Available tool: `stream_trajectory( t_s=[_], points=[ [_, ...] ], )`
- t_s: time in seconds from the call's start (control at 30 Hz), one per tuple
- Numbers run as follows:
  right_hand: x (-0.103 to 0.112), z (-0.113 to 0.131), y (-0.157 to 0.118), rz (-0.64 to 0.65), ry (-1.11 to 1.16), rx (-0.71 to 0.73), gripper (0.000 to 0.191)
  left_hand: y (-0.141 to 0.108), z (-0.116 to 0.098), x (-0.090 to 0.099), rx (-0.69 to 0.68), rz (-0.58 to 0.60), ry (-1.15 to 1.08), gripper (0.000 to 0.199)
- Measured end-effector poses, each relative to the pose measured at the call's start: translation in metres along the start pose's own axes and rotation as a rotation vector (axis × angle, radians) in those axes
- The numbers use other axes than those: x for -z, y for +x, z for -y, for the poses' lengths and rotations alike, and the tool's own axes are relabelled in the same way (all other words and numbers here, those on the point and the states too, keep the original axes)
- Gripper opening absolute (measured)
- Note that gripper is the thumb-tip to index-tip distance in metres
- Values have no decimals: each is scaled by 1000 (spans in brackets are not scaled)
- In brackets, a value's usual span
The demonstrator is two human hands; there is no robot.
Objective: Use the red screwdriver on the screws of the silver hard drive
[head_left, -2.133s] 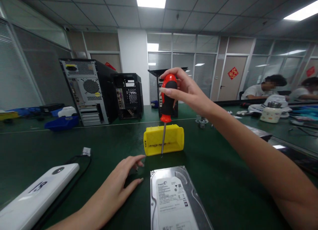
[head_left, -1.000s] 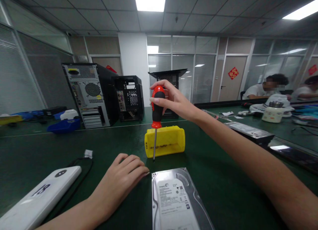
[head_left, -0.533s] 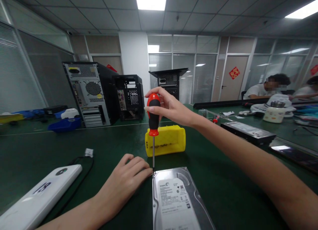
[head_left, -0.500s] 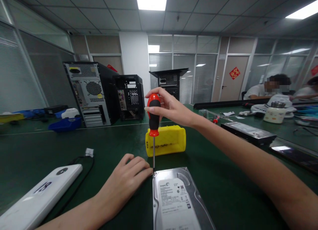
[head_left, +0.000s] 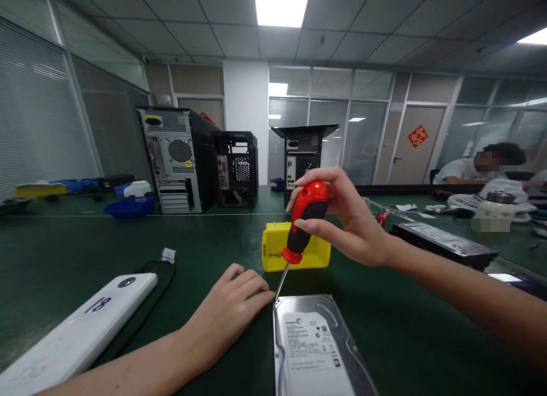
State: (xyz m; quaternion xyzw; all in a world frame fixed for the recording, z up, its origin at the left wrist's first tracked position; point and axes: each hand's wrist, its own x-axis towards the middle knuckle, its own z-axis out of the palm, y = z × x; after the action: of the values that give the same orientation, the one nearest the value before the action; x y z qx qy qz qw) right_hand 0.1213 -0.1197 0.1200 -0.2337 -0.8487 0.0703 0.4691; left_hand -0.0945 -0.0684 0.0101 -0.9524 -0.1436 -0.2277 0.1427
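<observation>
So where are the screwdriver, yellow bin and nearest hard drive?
Screwdriver (head_left: pixel 313 209): head view, on its handle.
Yellow bin (head_left: pixel 311 259): head view, on its lower right part.
Nearest hard drive (head_left: pixel 314 350): head view, on its white label.

The bottom edge is cutting off the hard drive (head_left: pixel 322 350) — its label's fine print is blurring past reading. The right hand (head_left: pixel 352 224) and screwdriver (head_left: pixel 305 219) are hiding part of the yellow bin (head_left: pixel 268 264); dark bits (head_left: pixel 276 254) inside are showing too small to identify. White case (head_left: pixel 85 327) is running off lower left — end unseen.
</observation>
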Motion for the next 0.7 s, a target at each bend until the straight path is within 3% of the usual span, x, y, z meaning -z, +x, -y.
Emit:
stream_trajectory(
  t_s=[0.7],
  points=[
    [4, 8, -16, -48, -139, 333, 46, -1, -1, -3, 142, 84, -222, 21]
  ],
)
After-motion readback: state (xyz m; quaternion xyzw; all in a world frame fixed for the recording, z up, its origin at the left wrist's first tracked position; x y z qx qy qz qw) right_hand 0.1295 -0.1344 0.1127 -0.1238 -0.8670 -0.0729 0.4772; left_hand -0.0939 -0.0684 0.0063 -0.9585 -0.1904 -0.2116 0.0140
